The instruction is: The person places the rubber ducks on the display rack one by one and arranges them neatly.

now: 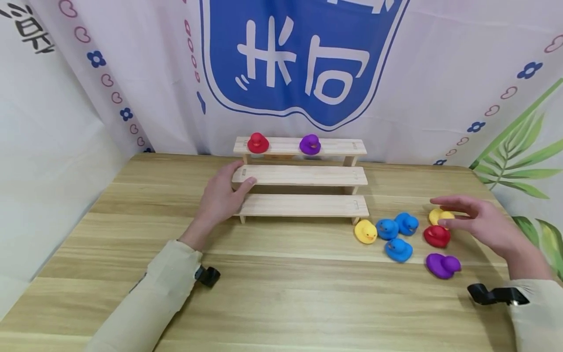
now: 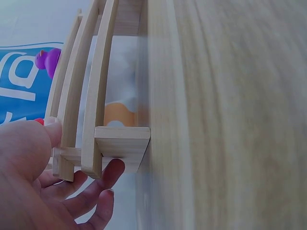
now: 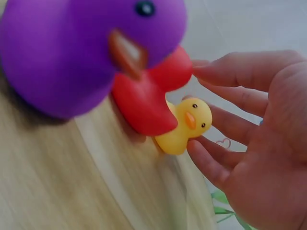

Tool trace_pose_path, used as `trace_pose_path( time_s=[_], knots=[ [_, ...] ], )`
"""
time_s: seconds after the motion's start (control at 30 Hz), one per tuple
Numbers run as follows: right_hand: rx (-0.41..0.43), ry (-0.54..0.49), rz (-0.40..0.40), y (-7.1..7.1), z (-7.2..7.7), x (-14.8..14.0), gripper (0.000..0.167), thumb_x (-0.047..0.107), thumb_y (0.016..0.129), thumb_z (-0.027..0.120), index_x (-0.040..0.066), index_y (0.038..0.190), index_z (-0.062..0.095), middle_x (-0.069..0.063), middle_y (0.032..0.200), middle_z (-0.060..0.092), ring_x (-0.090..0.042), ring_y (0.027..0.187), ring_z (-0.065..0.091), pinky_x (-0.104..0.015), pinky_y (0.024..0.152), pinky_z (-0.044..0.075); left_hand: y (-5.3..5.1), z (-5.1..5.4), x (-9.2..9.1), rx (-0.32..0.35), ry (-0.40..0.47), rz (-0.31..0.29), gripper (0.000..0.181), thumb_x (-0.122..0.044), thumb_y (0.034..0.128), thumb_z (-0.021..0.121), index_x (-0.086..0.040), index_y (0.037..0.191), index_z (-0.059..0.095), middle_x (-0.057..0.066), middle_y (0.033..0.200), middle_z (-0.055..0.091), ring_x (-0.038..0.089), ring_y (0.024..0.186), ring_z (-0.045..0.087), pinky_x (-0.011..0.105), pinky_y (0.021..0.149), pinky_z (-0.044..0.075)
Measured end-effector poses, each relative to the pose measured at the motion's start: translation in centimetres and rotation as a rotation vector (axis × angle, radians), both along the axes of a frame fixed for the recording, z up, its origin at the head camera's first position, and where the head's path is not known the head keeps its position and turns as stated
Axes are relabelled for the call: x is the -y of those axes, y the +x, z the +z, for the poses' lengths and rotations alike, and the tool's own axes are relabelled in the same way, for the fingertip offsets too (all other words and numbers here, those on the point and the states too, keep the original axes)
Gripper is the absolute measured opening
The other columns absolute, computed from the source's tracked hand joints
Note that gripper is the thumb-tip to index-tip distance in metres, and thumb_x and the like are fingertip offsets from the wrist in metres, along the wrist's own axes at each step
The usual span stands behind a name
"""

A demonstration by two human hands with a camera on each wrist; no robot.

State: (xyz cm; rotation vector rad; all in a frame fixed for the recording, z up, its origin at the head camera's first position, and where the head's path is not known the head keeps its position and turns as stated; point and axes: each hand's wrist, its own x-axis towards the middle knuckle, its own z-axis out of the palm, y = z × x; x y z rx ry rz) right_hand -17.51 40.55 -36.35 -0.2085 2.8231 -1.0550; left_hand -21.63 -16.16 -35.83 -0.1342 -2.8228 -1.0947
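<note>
Fingers and thumb of the left hand (image 1: 221, 193) grip the wooden stand (image 1: 303, 175) at its nine o'clock end, its top step bearing a red duck (image 1: 258, 143) at ten and a purple duck (image 1: 310, 145) at twelve. Work looks barely begun: towards four o'clock on the table (image 1: 281, 303) sit a yellow duck (image 1: 365, 232), three blue ducks (image 1: 398, 250), a second red duck (image 1: 437, 236), a second yellow duck (image 1: 436, 216) and a second purple duck (image 1: 442, 266). Beyond, the right hand (image 1: 490, 230) spreads its fingers wide about the second yellow duck, contact unclear.

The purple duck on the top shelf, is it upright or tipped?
Upright: the head view shows the purple duck sitting on the top shelf, head uppermost.
</note>
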Motion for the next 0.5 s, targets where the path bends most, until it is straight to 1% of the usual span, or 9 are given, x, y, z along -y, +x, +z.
trace_pose_path(
  time_s=[0.13, 0.2, 0.23, 0.3, 0.37, 0.43, 0.5],
  knots=[
    [-0.008, 0.004, 0.020, 0.1, -0.2, -0.8, 0.047, 0.021, 0.104, 0.069, 0.010, 0.149, 0.058, 0.037, 0.129, 0.056, 0.022, 0.111, 0.049, -0.008, 0.082, 0.051, -0.1, 0.0, -0.1, 0.006, 0.003, 0.004, 0.067, -0.045, 0.1088, 0.057, -0.009, 0.163, 0.039, 0.018, 0.167, 0.044, 0.040, 0.155, 0.042, 0.060, 0.126, 0.037],
    [-0.005, 0.027, 0.022, 0.2, -0.3, -1.1, 0.047, 0.018, 0.104, 0.069, 0.009, 0.149, 0.058, 0.035, 0.129, 0.055, 0.024, 0.110, 0.047, -0.007, 0.082, 0.050, -0.1, 0.0, -0.2, 0.010, 0.003, 0.001, 0.068, -0.045, 0.1088, 0.057, -0.009, 0.163, 0.039, 0.017, 0.167, 0.043, 0.040, 0.155, 0.042, 0.059, 0.127, 0.037],
    [0.004, 0.041, 0.021, 0.2, -0.3, -1.2, 0.047, 0.017, 0.103, 0.069, 0.009, 0.149, 0.059, 0.030, 0.131, 0.057, 0.024, 0.109, 0.047, -0.007, 0.082, 0.050, -0.1, 0.0, -0.2, 0.012, 0.004, 0.002, 0.068, -0.045, 0.1088, 0.057, -0.009, 0.163, 0.039, 0.017, 0.168, 0.043, 0.040, 0.155, 0.042, 0.060, 0.127, 0.037],
    [0.031, 0.079, 0.011, 0.2, -0.4, -1.4, 0.048, 0.017, 0.103, 0.069, 0.009, 0.150, 0.059, 0.014, 0.140, 0.062, 0.025, 0.107, 0.045, -0.007, 0.081, 0.048, -0.1, 0.0, -0.2, 0.014, 0.006, 0.003, 0.068, -0.045, 0.1088, 0.057, -0.009, 0.164, 0.038, 0.017, 0.168, 0.043, 0.040, 0.155, 0.041, 0.060, 0.127, 0.036],
    [0.064, 0.119, -0.004, 0.1, -0.5, -1.4, 0.049, 0.019, 0.104, 0.069, 0.010, 0.151, 0.058, -0.006, 0.148, 0.061, 0.018, 0.110, 0.046, -0.008, 0.080, 0.047, -0.1, 0.1, -0.1, 0.016, 0.011, 0.005, 0.068, -0.045, 0.1087, 0.058, -0.009, 0.164, 0.038, 0.017, 0.168, 0.043, 0.040, 0.155, 0.041, 0.060, 0.126, 0.036],
    [0.095, 0.137, -0.021, 0.1, -0.6, -1.3, 0.051, 0.022, 0.104, 0.068, 0.010, 0.152, 0.057, -0.023, 0.155, 0.054, 0.003, 0.119, 0.052, -0.009, 0.080, 0.046, 0.0, 0.1, -0.1, 0.018, 0.014, 0.008, 0.069, -0.045, 0.1086, 0.058, -0.009, 0.164, 0.038, 0.017, 0.168, 0.043, 0.040, 0.155, 0.042, 0.060, 0.126, 0.037],
    [0.106, 0.145, -0.038, 0.0, -0.6, -1.3, 0.052, 0.024, 0.104, 0.069, 0.009, 0.153, 0.056, -0.028, 0.156, 0.052, -0.015, 0.125, 0.054, -0.010, 0.079, 0.046, 0.0, 0.0, -0.1, 0.021, 0.012, 0.006, 0.069, -0.045, 0.1085, 0.058, -0.009, 0.163, 0.038, 0.017, 0.168, 0.043, 0.040, 0.155, 0.042, 0.060, 0.126, 0.037]
  ],
)
